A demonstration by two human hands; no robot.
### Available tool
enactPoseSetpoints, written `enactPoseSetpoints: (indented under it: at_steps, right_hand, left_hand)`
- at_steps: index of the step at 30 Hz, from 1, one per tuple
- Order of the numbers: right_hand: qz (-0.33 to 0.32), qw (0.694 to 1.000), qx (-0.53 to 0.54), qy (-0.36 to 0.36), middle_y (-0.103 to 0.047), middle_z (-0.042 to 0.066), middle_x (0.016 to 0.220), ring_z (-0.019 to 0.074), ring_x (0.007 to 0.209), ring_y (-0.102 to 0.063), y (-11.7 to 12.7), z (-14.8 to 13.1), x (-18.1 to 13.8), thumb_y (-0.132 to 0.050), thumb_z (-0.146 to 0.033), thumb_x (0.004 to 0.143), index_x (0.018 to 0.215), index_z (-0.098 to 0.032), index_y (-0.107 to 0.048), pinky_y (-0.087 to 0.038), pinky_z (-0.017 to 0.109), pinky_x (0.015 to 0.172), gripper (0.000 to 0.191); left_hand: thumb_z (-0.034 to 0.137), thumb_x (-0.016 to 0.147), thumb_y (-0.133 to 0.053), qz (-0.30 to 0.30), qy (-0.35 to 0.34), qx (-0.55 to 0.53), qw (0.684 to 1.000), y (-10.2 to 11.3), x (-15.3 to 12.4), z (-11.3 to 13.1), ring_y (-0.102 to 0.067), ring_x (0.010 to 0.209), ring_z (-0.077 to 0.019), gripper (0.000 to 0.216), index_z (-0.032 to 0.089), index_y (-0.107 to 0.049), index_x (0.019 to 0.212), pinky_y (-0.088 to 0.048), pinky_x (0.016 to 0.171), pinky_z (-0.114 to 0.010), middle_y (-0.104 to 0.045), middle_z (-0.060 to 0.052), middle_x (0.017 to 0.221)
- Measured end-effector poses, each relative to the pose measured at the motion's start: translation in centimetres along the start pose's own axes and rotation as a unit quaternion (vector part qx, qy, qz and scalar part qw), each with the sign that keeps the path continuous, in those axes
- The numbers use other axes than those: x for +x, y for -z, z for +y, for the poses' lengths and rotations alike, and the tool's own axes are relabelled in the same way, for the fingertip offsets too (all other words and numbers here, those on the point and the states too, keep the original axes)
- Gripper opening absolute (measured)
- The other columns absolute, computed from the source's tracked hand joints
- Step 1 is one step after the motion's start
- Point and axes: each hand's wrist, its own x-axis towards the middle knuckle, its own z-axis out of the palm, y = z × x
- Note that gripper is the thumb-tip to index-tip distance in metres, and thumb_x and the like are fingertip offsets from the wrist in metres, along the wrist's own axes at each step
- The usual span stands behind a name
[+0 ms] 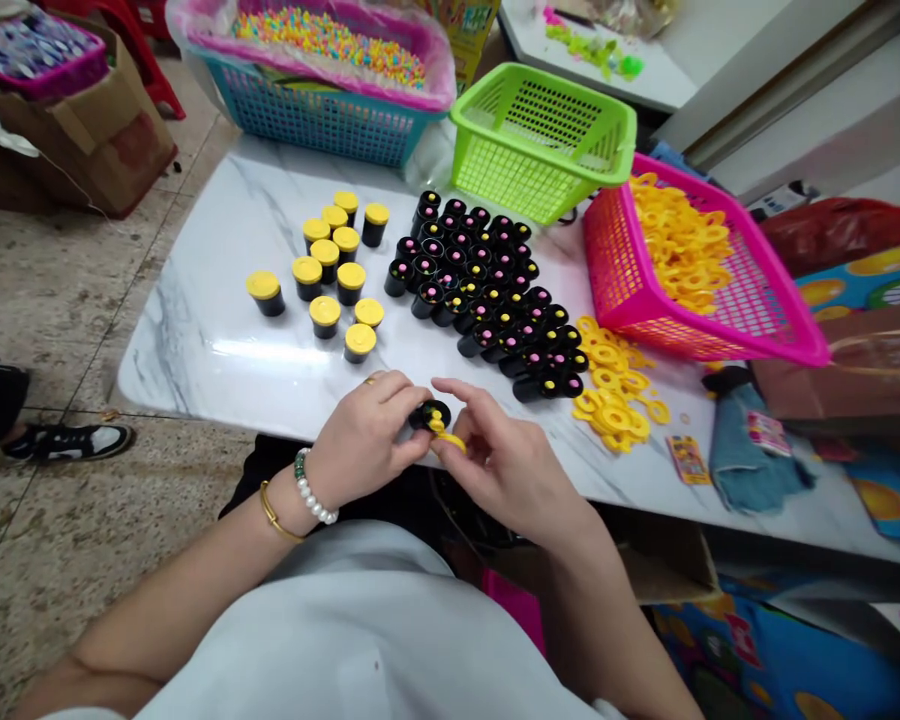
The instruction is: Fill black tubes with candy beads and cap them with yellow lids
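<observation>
My left hand (364,435) is closed round a small black tube (429,413) at the near edge of the white marble table (217,340). My right hand (495,455) pinches a yellow cap (447,437) right against the tube's open top. Beyond my hands stand several open black tubes (487,290) with coloured bits inside, and to their left several tubes closed with yellow caps (334,270). A loose pile of yellow caps (615,395) lies to the right of my hands.
A pink basket (750,330) of yellow caps sits at the right, a tilted empty green basket (547,140) behind the tubes, and a blue basket (322,115) of coloured candy at the back. A folded denim cloth (750,450) and a small packet (688,460) lie right. Someone's shoe (75,438) is on the floor left.
</observation>
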Motion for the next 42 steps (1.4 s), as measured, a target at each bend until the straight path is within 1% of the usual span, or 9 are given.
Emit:
enactPoseSetpoints:
  at_steps: [2,4,8,12,17,24,29,33,42]
  right_hand:
    - [-0.014,0.998,-0.053,0.014,-0.059,-0.005,0.065,0.0109,0.053,-0.054,0.4,0.0,0.0,-0.054,-0.018,0.085,0.133,-0.02,-0.053,-0.044,0.023,0.055,0.048]
    - [0.011,0.998,-0.056,0.005,-0.057,-0.005,0.062,0.0103,0.051,-0.053,0.8,0.2,0.0,-0.055,-0.017,0.084,0.119,-0.02,-0.062,-0.043,0.023,0.055,0.036]
    - [0.079,0.993,0.079,-0.043,-0.063,-0.001,0.067,0.0114,0.057,-0.058,1.7,0.6,-0.3,-0.062,-0.024,0.084,0.085,-0.019,-0.066,-0.045,0.023,0.055,0.006]
    - [0.083,0.976,0.197,-0.037,-0.067,0.003,0.077,0.0163,0.071,-0.063,1.5,0.9,0.0,-0.076,-0.03,0.077,0.077,-0.02,-0.073,-0.052,0.029,0.065,0.01]
    - [0.11,0.961,0.251,-0.048,-0.062,0.001,0.074,0.0149,0.072,-0.06,0.0,1.2,1.6,-0.08,-0.033,0.071,0.073,-0.022,-0.077,-0.052,0.029,0.066,0.012]
    - [0.098,0.942,0.306,-0.098,-0.063,-0.002,0.066,0.0108,0.058,-0.056,-1.1,0.9,2.8,-0.077,-0.037,0.075,0.075,-0.018,-0.069,-0.05,0.025,0.059,0.021]
    - [0.145,0.952,0.261,-0.07,-0.065,0.0,0.074,0.0123,0.066,-0.06,-1.8,0.6,2.5,-0.073,-0.033,0.079,0.077,-0.019,-0.068,-0.051,0.025,0.062,0.016]
    - [0.141,0.964,0.223,-0.03,-0.066,0.001,0.079,0.0131,0.071,-0.061,-1.8,0.5,2.0,-0.069,-0.03,0.084,0.08,-0.019,-0.067,-0.05,0.026,0.064,0.011]
    - [0.156,0.979,0.128,-0.017,-0.068,0.001,0.08,0.0137,0.069,-0.061,-1.6,0.5,1.7,-0.068,-0.028,0.086,0.082,-0.02,-0.07,-0.047,0.027,0.062,0.009]
  left_hand:
    - [0.017,0.085,-0.06,0.0,0.004,-0.004,1.0,0.0,0.0,0.0,-0.058,0.088,-0.0201,0.02,0.016,-0.061,0.105,-0.051,0.081,-0.034,-0.062,-0.007,0.094]
    - [0.017,0.085,-0.061,-0.004,0.002,-0.005,1.0,0.0,0.0,0.0,-0.058,0.088,-0.0202,0.019,0.016,-0.062,0.104,-0.051,0.081,-0.034,-0.063,-0.007,0.093]
    - [0.02,0.086,-0.062,-0.009,-0.007,0.002,1.0,0.1,0.0,0.0,-0.058,0.087,-0.0201,0.018,0.015,-0.064,0.103,-0.051,0.081,-0.034,-0.064,-0.006,0.092]
    - [0.022,0.086,-0.062,-0.006,-0.009,-0.001,1.0,0.1,0.0,-0.2,-0.058,0.087,-0.0198,0.018,0.016,-0.065,0.103,-0.051,0.082,-0.035,-0.065,-0.006,0.092]
    - [0.025,0.089,-0.06,-0.001,-0.025,0.003,1.0,0.0,0.0,-0.3,-0.058,0.083,-0.0189,0.017,0.017,-0.067,0.103,-0.05,0.079,-0.033,-0.065,-0.006,0.089]
    - [0.023,0.09,-0.059,0.002,-0.025,0.024,0.999,-0.2,-0.1,-0.4,-0.056,0.08,-0.0186,0.018,0.014,-0.068,0.102,-0.049,0.076,-0.032,-0.065,-0.006,0.086]
    - [0.019,0.086,-0.059,-0.029,0.031,0.016,0.999,0.4,-0.1,0.5,-0.057,0.072,-0.0153,0.017,0.017,-0.067,0.1,-0.047,0.066,-0.027,-0.062,-0.002,0.079]
    - [0.015,0.081,-0.061,-0.064,0.098,-0.028,0.993,0.9,0.1,1.6,-0.056,0.063,-0.0134,0.01,0.018,-0.066,0.089,-0.043,0.058,-0.024,-0.059,0.001,0.07]
    - [0.022,0.087,-0.06,-0.106,0.132,0.038,0.985,0.2,0.4,1.6,-0.059,0.068,-0.0163,0.014,0.017,-0.068,0.097,-0.045,0.062,-0.028,-0.064,-0.002,0.076]
